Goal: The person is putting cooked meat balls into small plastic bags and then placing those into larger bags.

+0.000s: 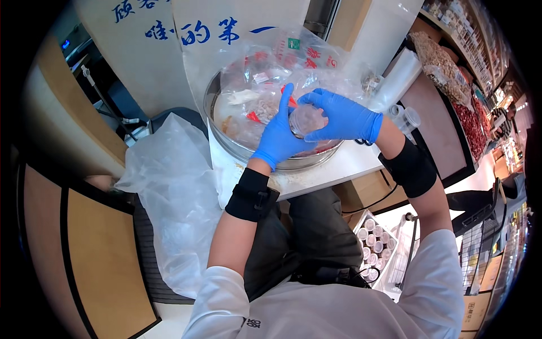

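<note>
Over a round metal sieve tray (237, 156) on a white table, my two blue-gloved hands hold one small clear plastic jar (305, 120). My left hand (281, 129) wraps its near side, thumb pointing up. My right hand (343, 114) has its fingers bent around the far rim and right side of the jar; whether a lid is on it I cannot tell. Inside the tray lie clear plastic bags (271, 76) with red print, a pile of pale pieces (263, 109) and small red bits. The jar's contents are blurred.
A large translucent plastic bag (173, 212) stands left of the table (305, 183). Right of the tray are a plastic film roll (396, 80) and clear jars (410, 118). A white crate (394, 243) of lidded jars sits low at right, near a wire cart (476, 250).
</note>
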The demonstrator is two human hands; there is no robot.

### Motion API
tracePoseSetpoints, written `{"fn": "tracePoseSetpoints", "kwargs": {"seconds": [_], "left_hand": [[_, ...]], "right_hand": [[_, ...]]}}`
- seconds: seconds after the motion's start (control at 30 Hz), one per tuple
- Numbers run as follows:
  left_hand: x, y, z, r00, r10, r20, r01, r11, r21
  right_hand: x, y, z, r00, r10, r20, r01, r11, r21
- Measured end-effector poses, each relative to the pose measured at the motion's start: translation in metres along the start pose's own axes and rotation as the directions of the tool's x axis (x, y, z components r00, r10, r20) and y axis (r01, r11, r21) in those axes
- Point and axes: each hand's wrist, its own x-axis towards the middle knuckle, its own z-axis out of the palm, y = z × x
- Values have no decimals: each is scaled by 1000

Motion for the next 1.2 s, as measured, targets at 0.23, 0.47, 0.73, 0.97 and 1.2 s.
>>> {"fn": "tracePoseSetpoints", "kwargs": {"seconds": [0.23, 0.47, 0.73, 0.97, 1.2], "left_hand": [[-1, 4, -2, 998, -68, -15, 67, 997, -48], [-1, 5, -5, 995, -102, -8, 102, 990, 99], [1, -2, -5, 990, -138, -9, 138, 989, 54], [0, -7, -6, 990, -139, 34, 139, 990, 25], [0, -7, -6, 993, -114, 30, 115, 993, -12]], "right_hand": [[4, 0, 3, 1000, -1, -9, 1, 997, -76], [11, -2, -2, 989, -144, 19, 142, 988, 63], [6, -6, 11, 993, 91, -78, -88, 995, 40], [13, 6, -3, 982, -186, 21, 183, 977, 107], [19, 7, -14, 968, -225, 110, 200, 959, 202]]}}
